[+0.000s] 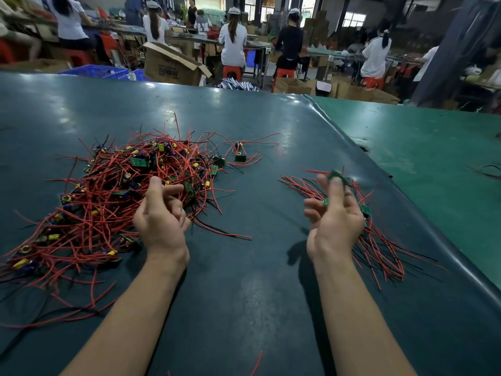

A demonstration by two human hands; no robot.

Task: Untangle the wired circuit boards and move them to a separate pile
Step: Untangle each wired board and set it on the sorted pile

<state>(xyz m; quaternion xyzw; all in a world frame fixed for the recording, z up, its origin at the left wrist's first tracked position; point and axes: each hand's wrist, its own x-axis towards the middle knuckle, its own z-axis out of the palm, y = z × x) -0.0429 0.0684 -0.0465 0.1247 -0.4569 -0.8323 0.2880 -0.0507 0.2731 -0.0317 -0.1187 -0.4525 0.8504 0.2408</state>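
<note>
On the bench [257,267], the big tangle [116,191] of red wires and small green boards sits to the left of the person, and it's the landmark for everything here. Right of the tangle, well apart across bare mat, lies the sorted pile [379,245]: a far smaller sheaf of red and black leads lying roughly the same way, with a couple of boards showing at its near-side edge. So by my reading the job is young; only a small share has crossed over and most of the boards are yet to be freed. The left hand [160,213] is at the tangle's right edge, fingers half curled among the wires, though whether it actually grips a wire I can't tell. The right hand [334,213] is raised over the sorted pile, thumb and fingers pinched on a blurred green board [337,175], its leads trailing down toward the pile, so it looks about to be laid there. Just beyond the tangle's far right edge, two or three loose boards [240,156] lie apart from the mass with their wires splayed, seemingly separated but not yet carried across. As for containers: nothing on the bench is boxed. Far behind the tangle, off the bench, stand an open carton [170,66] and a blue crate [95,71]; what's inside them is hidden from here.
</note>
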